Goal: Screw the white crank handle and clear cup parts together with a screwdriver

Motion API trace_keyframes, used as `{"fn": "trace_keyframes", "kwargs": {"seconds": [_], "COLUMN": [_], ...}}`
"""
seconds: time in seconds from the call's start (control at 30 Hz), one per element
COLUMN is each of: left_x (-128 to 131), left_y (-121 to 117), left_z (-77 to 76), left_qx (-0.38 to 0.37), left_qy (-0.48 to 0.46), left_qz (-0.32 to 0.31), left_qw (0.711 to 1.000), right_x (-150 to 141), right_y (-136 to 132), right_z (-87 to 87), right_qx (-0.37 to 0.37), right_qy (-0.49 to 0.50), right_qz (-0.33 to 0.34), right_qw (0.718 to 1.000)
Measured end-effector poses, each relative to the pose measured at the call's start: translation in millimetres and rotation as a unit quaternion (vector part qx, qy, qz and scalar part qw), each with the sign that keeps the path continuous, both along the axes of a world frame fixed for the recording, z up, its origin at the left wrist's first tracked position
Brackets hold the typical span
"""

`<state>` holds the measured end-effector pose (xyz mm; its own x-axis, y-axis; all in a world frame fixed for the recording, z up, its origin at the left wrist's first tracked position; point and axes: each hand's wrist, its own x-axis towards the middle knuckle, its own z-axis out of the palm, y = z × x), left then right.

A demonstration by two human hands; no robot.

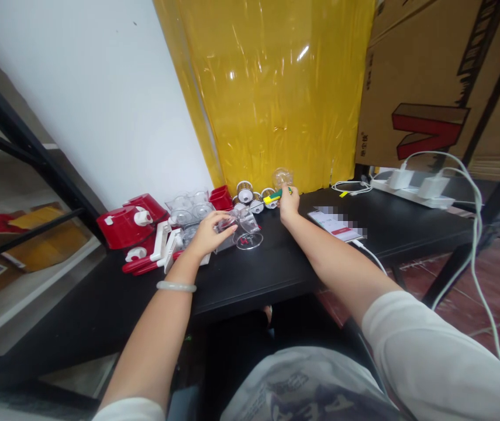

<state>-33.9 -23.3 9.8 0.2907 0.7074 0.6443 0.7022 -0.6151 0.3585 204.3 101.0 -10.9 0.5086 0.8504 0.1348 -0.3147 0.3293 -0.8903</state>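
My left hand (209, 235) is closed around a clear plastic part (246, 220), thumb and fingers on its near side. My right hand (289, 206) grips a screwdriver (278, 196) by its yellow-and-green handle, and the thin shaft points left toward the clear part. Whether the tip touches the part cannot be made out. Just below lies a clear round disc (248, 240) with a small red mark under or on it. Behind my right hand stands a clear plastic cup (282, 175). More clear round plastic pieces (189, 206) sit beyond my left hand.
Red plastic housings (129, 227) and red-and-white handles (157, 254) crowd the left. A red bin (221, 197) and several spools (245, 191) stand at the back. A phone (335, 224) on a cable and a power strip (414, 193) occupy the right side.
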Motion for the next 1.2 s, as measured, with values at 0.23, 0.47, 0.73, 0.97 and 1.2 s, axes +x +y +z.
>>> {"fn": "trace_keyframes", "kwargs": {"seconds": [0.23,0.47,0.73,0.97,1.2], "left_x": [-0.3,1.3,1.8,1.6,1.5], "left_y": [0.2,-1.1,-1.8,-1.7,-1.1], "left_z": [-0.1,0.8,1.6,1.2,0.9], "left_qx": [0.0,0.002,-0.001,0.0,0.001], "left_qy": [0.001,0.001,-0.001,0.001,-0.003], "left_qz": [-0.001,0.002,0.0,0.001,0.0], "left_qw": [1.0,1.0,1.0,1.0,1.0], "right_x": [1.0,0.1,0.9,1.9,1.1], "right_y": [5.5,-3.6,-4.5,4.8,-3.8], "right_z": [-3.5,3.9,6.7,-4.1,2.3], "right_qx": [0.019,0.002,-0.012,0.032,0.012], "right_qy": [-0.013,0.042,0.025,-0.028,0.036], "right_qz": [0.0,0.029,0.018,-0.017,0.024], "right_qw": [1.0,0.999,0.999,0.999,0.999]}}
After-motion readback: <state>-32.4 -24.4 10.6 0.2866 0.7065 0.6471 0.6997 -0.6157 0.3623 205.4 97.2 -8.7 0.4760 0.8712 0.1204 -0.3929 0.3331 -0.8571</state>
